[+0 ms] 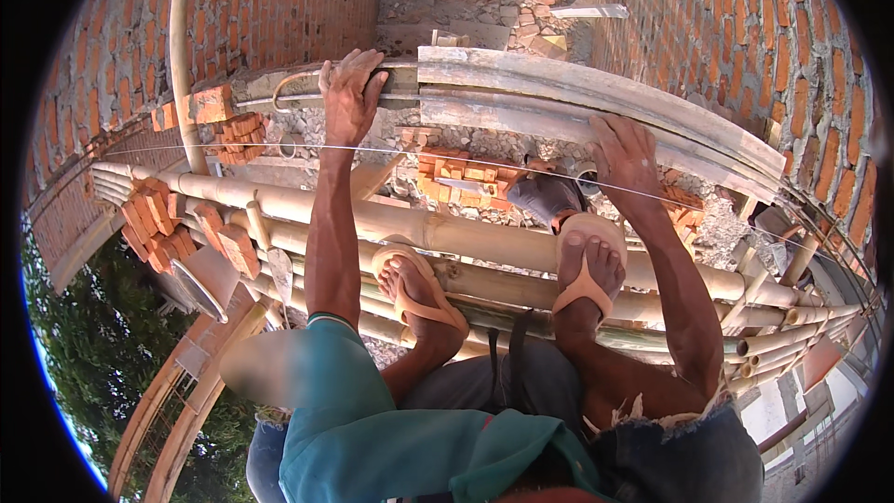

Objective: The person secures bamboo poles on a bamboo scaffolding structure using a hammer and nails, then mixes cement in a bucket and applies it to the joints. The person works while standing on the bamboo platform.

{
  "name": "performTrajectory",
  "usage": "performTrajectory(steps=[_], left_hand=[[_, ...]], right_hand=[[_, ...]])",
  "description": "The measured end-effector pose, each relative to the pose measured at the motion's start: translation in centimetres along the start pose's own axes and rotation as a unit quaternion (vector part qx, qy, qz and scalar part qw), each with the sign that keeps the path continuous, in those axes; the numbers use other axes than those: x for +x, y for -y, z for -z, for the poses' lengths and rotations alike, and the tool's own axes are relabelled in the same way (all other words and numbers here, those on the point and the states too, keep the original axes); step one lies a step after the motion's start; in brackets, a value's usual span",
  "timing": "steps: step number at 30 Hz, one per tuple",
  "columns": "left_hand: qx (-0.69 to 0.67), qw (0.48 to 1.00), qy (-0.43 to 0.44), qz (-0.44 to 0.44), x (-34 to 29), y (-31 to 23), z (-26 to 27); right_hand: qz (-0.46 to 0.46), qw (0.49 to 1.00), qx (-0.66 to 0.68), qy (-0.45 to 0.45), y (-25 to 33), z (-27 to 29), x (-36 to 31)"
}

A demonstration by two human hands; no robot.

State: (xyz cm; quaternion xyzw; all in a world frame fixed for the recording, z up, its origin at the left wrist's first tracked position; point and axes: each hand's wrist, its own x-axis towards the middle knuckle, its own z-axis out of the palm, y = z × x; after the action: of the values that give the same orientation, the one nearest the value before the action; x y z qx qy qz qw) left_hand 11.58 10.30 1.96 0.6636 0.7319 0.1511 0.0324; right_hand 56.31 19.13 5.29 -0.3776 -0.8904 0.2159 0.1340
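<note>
My left hand [350, 91] rests on top of the low wall, fingers and thumb apart, beside thin metal rods [399, 98] and the left end of the boards. Over the near edge of the long weathered boards [521, 98] lies my right hand [626, 151], its fingers stretched across the wood. Neither hand visibly holds anything. Both of my sandaled feet stand on thick bamboo poles [400, 224]. A taut white string [447, 156] crosses in front of both forearms.
Bricks are stacked on the bamboo at left [154, 219], near a trowel [281, 275] and a round pan [197, 289]. Far below lie rubble and another brick pile [456, 172]. A partly hidden person [545, 196] is beneath the poles. Brick walls [261, 9] rise on both sides.
</note>
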Motion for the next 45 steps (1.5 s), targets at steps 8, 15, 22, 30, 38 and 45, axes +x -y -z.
performTrajectory(steps=[8,15,22,30,38,45], left_hand=[[0.005,0.993,0.005,-0.120,-1.6,-0.4,-0.2],[0.016,0.996,0.022,-0.083,-3.0,1.0,-1.8],[0.022,0.994,0.019,-0.102,-3.2,1.2,-1.5],[0.018,0.996,-0.004,-0.091,-4.1,-0.2,-0.8],[0.010,0.996,-0.034,-0.084,-3.6,-1.7,-0.2],[-0.013,0.998,-0.037,-0.050,-3.6,-2.3,-0.5]], right_hand=[[0.017,1.000,0.002,-0.016,-0.9,-0.8,-0.7],[0.020,0.999,-0.026,-0.032,-1.3,-1.5,-0.4],[0.023,0.999,-0.037,-0.028,-1.4,-1.7,-0.3],[0.015,1.000,-0.009,-0.025,-1.1,-1.2,-0.7],[0.011,0.999,-0.033,-0.003,-0.8,-0.8,0.1],[-0.020,0.999,-0.034,0.029,-0.5,-0.7,0.5]])
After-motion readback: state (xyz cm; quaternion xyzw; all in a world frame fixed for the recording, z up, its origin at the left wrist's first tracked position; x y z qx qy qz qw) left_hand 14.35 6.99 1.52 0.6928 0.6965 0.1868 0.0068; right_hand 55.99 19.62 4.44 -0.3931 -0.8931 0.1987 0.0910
